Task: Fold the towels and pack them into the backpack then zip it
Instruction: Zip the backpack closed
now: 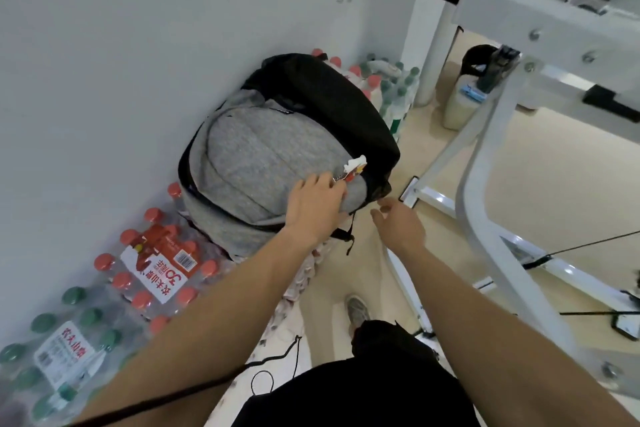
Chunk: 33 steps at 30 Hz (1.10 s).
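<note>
A grey and black backpack (277,149) lies on packs of bottled water against the wall, bulging and with its zip closed as far as I can see. A small red and white charm (353,166) hangs at its near edge. My left hand (311,204) rests on the backpack's near end with fingers spread over the grey fabric, next to the charm. My right hand (398,218) hovers just right of the backpack's corner, fingers relaxed and holding nothing. A patterned cloth (304,274) shows under the backpack's near side; no towel is plainly visible.
Shrink-wrapped packs of red-capped bottles (156,274) and green-capped bottles (62,350) line the wall. A white metal exercise machine frame (485,156) stands close on the right. A bottle (464,100) stands on the beige floor beyond it. My shoe (356,312) is below.
</note>
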Tool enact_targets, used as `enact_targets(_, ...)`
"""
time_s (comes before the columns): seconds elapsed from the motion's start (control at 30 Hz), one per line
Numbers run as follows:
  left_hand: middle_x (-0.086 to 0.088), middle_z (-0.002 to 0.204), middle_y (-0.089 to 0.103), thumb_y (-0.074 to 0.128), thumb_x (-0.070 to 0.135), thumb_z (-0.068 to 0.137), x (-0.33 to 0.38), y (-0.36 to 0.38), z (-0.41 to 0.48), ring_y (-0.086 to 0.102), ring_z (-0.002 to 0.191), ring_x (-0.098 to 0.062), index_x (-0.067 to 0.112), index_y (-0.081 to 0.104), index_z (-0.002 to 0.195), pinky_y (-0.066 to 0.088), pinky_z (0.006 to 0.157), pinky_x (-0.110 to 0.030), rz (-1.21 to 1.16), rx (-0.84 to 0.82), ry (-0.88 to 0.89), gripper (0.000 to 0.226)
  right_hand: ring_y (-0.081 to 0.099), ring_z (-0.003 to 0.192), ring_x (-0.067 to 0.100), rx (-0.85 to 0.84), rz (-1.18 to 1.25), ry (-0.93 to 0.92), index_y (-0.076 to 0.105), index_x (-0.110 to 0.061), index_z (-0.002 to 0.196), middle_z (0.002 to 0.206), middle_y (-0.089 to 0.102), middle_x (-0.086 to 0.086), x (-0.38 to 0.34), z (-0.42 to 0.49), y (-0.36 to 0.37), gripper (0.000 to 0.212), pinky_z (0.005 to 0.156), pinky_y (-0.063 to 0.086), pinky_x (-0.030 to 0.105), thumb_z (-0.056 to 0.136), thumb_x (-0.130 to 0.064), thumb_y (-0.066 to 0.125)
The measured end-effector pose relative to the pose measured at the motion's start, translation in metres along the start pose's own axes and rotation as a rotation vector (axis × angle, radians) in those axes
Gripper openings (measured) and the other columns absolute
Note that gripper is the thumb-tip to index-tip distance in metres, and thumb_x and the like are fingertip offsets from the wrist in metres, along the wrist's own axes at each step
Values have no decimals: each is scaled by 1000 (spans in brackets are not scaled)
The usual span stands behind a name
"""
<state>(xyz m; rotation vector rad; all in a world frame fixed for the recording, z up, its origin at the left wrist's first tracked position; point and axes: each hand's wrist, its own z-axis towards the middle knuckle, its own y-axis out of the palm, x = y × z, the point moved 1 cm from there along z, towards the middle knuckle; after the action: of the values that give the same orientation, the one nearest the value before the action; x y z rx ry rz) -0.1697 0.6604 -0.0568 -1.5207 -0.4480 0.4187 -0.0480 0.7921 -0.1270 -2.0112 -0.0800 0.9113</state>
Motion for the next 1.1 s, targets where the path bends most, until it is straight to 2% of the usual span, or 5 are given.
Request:
enact_targets(0.17,-2,92,64,58,18,92,-22,-4,14,65,79,-27,20,65,92,45,60,-34,44,48,-134,7,62,109,26,-15,168,-59,56,-15,126,121,65,3,-13,8,14,38,94,50,43,90,-25,64)
enact_targets(0.4,-3,104,64,55,29,95,-32,-13,22,65,89,-30,19,63,102,48,69,-39,-119,61,-257,14,59,87,18,44,215,-103,57,-24,106,107,58,-4,-27,2,31,28,71,48,33,85,-36,70)
enact_targets(0.63,0,103,65,58,28,92,-36,-20,23,63,91,-27,23,66,97,49,71,-38,-193,94,-297,11,48,116,22,120,26,-87,62,-32,128,122,52,-1,-35,3,37,44,85,44,32,90,-55,58)
enact_targets(0.9,2,103,66,60,28,91,-41,-22,21,63,93,-24,23,67,96,51,74,-38,-221,102,-320,10,55,101,31,124,-94,-79,71,-22,103,107,56,6,-62,9,36,36,76,49,36,92,-52,54)
enact_targets(1.1,3,102,67,60,27,91,-41,-23,19,64,90,-23,24,67,95,53,73,-38,-223,113,-317,9,61,83,34,55,-96,-78,57,-19,68,86,62,8,-66,8,32,32,59,40,31,90,-42,56)
